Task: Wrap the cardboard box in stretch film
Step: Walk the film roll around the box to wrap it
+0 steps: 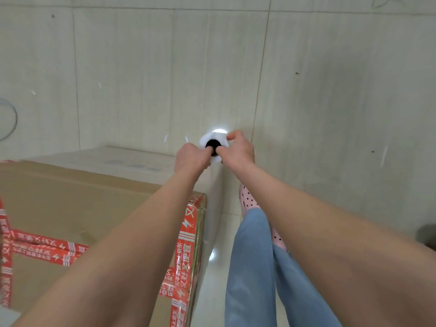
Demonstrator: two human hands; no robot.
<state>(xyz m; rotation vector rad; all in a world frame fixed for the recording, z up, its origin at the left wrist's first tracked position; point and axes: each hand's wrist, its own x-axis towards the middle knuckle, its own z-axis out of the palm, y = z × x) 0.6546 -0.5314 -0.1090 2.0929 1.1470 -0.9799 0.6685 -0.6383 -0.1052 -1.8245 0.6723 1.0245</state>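
Note:
A large brown cardboard box (70,204) with red printed tape fills the lower left. A sheet of clear stretch film (212,199) runs down its right side. Beyond the box's far right corner I see the end of the stretch film roll (213,140), white with a dark core hole. My left hand (191,156) grips the roll's left side, with a finger at the core. My right hand (238,147) grips its right side, thumb and fingers curled over the end. Both arms reach forward over the box.
The floor (330,90) is pale tile with grout lines and small bright glare spots. My legs in blue trousers (254,267) and a pink dotted shoe (247,199) stand right of the box. A round glassy object (7,119) shows at the left edge.

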